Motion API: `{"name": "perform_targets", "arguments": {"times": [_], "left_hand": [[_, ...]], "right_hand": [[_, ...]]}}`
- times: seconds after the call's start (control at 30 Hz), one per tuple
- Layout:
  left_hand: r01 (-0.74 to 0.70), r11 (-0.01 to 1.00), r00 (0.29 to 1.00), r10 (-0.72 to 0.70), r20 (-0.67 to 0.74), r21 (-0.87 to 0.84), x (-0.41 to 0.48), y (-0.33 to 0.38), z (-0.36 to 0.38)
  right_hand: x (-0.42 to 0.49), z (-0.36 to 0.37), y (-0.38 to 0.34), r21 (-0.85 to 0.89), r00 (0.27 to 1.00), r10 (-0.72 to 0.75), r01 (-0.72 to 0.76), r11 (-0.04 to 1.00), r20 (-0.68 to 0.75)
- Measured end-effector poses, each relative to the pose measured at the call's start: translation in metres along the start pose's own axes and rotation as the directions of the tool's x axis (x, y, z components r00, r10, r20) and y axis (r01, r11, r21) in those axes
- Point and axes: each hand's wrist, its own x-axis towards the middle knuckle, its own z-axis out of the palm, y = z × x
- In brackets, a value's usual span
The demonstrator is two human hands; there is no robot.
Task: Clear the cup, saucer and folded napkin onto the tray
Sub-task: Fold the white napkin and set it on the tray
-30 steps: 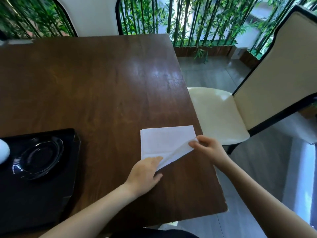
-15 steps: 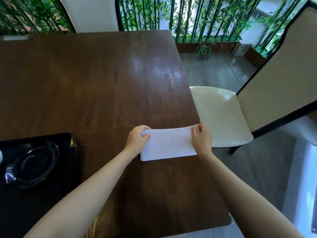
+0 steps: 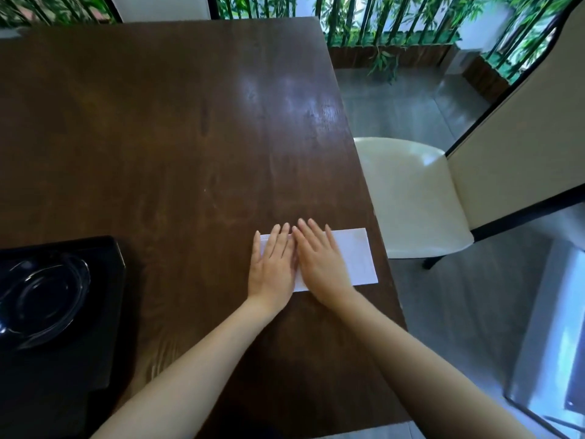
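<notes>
A white napkin point(image 3: 357, 258), folded into a narrow strip, lies flat near the right edge of the dark wooden table point(image 3: 177, 137). My left hand point(image 3: 273, 264) and my right hand point(image 3: 318, 263) rest side by side, palms down with fingers straight, on the napkin's left part. Neither hand grips anything. At the left edge a black tray point(image 3: 104, 327) holds a dark glass saucer point(image 3: 41, 299). No cup shows in the view.
A cream chair point(image 3: 411, 198) with a tall back stands just right of the table. Another chair back point(image 3: 161, 7) is at the far side. Bamboo plants and a planter line the background, with grey floor between.
The napkin went from half lifted to folded over into a strip. My hands moved from its two ends to lie flat together on its left part.
</notes>
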Motion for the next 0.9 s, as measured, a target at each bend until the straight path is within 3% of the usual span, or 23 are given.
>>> {"name": "perform_targets", "arguments": {"times": [0.13,0.23,0.4,0.5,0.57,0.6,0.63,0.73,0.9], "left_hand": [[0.005,0.996,0.999,-0.009,0.038,0.085,-0.001,-0.01,0.013],[0.019,0.999,1.0,-0.02,0.018,0.042,0.001,-0.012,0.014],[0.044,0.998,0.998,-0.045,0.045,0.037,0.003,-0.013,0.015],[0.02,0.999,0.998,-0.022,0.053,0.037,0.003,-0.014,0.014],[0.053,0.997,0.998,-0.051,0.038,-0.054,0.002,-0.015,0.009],[0.132,0.981,0.991,-0.13,0.02,-0.143,-0.001,-0.015,0.005],[0.244,0.937,0.967,-0.254,-0.005,-0.249,-0.004,-0.014,-0.001],[0.522,0.685,0.805,-0.592,0.028,-0.509,-0.012,-0.009,-0.018],[0.706,0.373,0.648,-0.683,0.338,-0.602,-0.005,-0.015,-0.038]], "right_hand": [[-0.006,0.015,0.007,-0.054,0.998,0.05,-0.048,0.997,0.041],[-0.012,0.013,0.023,-0.08,0.998,0.048,-0.045,0.996,0.041],[-0.03,-0.001,0.068,-0.174,0.986,0.169,-0.164,0.971,0.011],[-0.036,-0.004,0.077,-0.139,0.983,0.182,-0.177,0.974,0.024],[-0.035,-0.004,0.077,-0.129,0.984,0.178,-0.173,0.977,0.029],[-0.035,-0.004,0.076,-0.128,0.984,0.179,-0.174,0.976,0.029],[-0.035,-0.004,0.076,-0.128,0.983,0.181,-0.176,0.976,0.029],[-0.035,-0.004,0.075,-0.127,0.983,0.183,-0.179,0.976,0.024],[-0.036,-0.005,0.069,-0.126,0.975,0.221,-0.215,0.968,0.036]]}}
